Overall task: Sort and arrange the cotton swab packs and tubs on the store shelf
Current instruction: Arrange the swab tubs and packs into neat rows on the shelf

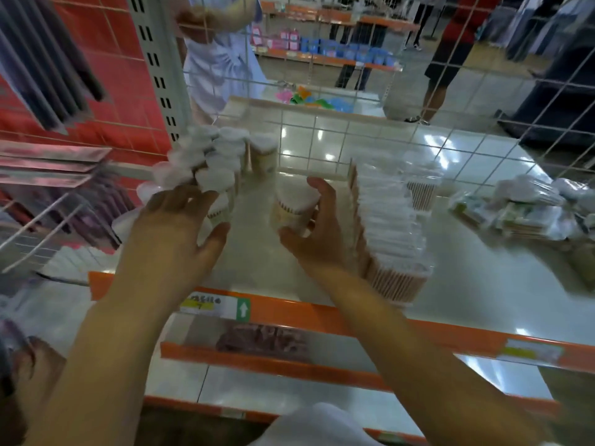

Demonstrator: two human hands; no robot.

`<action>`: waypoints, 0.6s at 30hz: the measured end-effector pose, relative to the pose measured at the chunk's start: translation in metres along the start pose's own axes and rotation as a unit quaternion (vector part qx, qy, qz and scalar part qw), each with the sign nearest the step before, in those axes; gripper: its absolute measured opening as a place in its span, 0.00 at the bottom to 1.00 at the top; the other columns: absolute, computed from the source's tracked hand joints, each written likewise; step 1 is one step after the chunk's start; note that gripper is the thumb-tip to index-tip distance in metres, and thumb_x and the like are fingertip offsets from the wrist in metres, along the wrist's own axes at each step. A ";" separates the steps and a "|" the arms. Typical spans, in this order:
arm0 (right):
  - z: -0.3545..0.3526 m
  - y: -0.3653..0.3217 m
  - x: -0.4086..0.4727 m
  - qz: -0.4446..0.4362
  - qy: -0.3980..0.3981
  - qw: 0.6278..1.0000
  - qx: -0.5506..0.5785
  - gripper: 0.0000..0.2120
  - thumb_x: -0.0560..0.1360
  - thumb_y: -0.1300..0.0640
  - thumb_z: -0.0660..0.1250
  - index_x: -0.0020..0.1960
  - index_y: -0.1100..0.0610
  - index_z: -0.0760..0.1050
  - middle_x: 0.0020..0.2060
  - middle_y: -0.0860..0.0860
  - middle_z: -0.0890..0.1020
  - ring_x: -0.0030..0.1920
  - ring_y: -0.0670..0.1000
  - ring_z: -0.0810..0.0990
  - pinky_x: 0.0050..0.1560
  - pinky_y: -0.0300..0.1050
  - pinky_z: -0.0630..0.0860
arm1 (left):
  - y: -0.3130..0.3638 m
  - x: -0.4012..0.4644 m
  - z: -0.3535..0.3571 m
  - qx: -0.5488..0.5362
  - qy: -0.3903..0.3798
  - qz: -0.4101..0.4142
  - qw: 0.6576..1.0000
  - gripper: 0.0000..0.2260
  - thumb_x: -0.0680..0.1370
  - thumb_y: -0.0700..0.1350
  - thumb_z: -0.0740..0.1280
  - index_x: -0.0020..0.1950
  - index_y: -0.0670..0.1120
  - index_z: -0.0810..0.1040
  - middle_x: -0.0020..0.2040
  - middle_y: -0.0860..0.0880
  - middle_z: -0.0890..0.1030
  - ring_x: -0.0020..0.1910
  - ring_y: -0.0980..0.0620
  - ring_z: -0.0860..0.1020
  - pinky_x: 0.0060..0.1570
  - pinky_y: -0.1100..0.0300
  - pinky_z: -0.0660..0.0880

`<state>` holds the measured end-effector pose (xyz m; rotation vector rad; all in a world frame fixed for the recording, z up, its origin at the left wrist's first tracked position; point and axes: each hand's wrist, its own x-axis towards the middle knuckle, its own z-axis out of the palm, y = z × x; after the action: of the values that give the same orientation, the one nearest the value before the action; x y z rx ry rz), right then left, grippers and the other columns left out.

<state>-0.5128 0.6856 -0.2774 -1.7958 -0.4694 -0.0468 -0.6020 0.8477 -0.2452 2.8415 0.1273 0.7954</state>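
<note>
Two bare hands over a glossy white shelf (322,149) with an orange front lip. Right hand (317,230): fingers and thumb curled round one cylindrical cotton swab tub (291,209), pale label on its wall, white swab tips showing at its top, held upright between the two hands and just above the shelf surface. Left hand (174,226): fingers spread and nearly straight, gripping nothing, fingertips at the near edge of a cluster of tubs (212,159) just beyond it. Cluster: stacked round tubs with white lids, motion-blurred, exact count not readable; roughly ten or more, one further tub standing alone at its far right end. Immediately right of the right hand: one long row of swab packs (386,220), clear film wrapping, tan wooden sticks visible on the row's sides, white tips on top; individual packs too blurred to count. Well to the right of the right hand: one loose heap of bagged swab packs (528,207), crinkled transparent plastic. Behind the shelf: white wire grid panel (354,91). Below the wrists: one price label (214,305) on the orange lip.
</note>
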 end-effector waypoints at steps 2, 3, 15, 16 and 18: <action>0.012 0.016 0.004 0.029 -0.016 0.999 -0.007 0.37 0.68 0.68 0.68 0.71 0.51 0.54 0.56 0.50 0.71 0.54 0.52 0.75 0.51 0.54 0.78 | -0.007 -0.004 0.007 -0.004 -0.001 0.001 1.000 0.26 0.72 0.54 0.55 0.59 0.37 0.77 0.55 0.34 0.78 0.53 0.32 0.76 0.51 0.41 0.73; 0.015 0.024 0.006 0.037 -0.023 0.999 -0.008 0.38 0.69 0.67 0.67 0.71 0.49 0.51 0.56 0.52 0.72 0.54 0.53 0.75 0.51 0.54 0.78 | -0.010 -0.006 0.011 -0.007 0.002 0.001 1.000 0.25 0.72 0.53 0.55 0.58 0.37 0.78 0.54 0.34 0.78 0.52 0.32 0.76 0.51 0.41 0.73; 0.057 0.048 0.060 0.055 0.018 0.996 -0.063 0.28 0.71 0.59 0.69 0.68 0.54 0.64 0.59 0.51 0.76 0.56 0.49 0.75 0.50 0.40 0.73 | -0.019 -0.019 0.032 -0.048 0.073 0.007 0.996 0.17 0.75 0.45 0.58 0.54 0.35 0.79 0.52 0.37 0.79 0.53 0.35 0.76 0.51 0.44 0.73; 0.061 0.048 0.066 0.055 0.028 0.995 -0.072 0.27 0.70 0.57 0.70 0.67 0.53 0.65 0.59 0.51 0.76 0.56 0.49 0.75 0.52 0.43 0.74 | -0.020 -0.022 0.035 -0.049 0.089 0.009 0.995 0.16 0.75 0.44 0.59 0.55 0.35 0.78 0.53 0.36 0.79 0.54 0.35 0.76 0.55 0.45 0.71; 0.067 0.051 0.076 0.060 0.046 0.994 -0.080 0.26 0.69 0.54 0.71 0.64 0.52 0.68 0.57 0.51 0.77 0.53 0.48 0.76 0.50 0.43 0.75 | -0.024 -0.027 0.040 -0.050 0.109 0.017 0.993 0.15 0.75 0.42 0.60 0.57 0.35 0.77 0.55 0.36 0.78 0.58 0.36 0.75 0.60 0.46 0.68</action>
<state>-0.4405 0.7603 -0.3223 -1.9661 -0.2986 -0.0857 -0.6049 0.8611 -0.2975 2.6636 0.0658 1.0857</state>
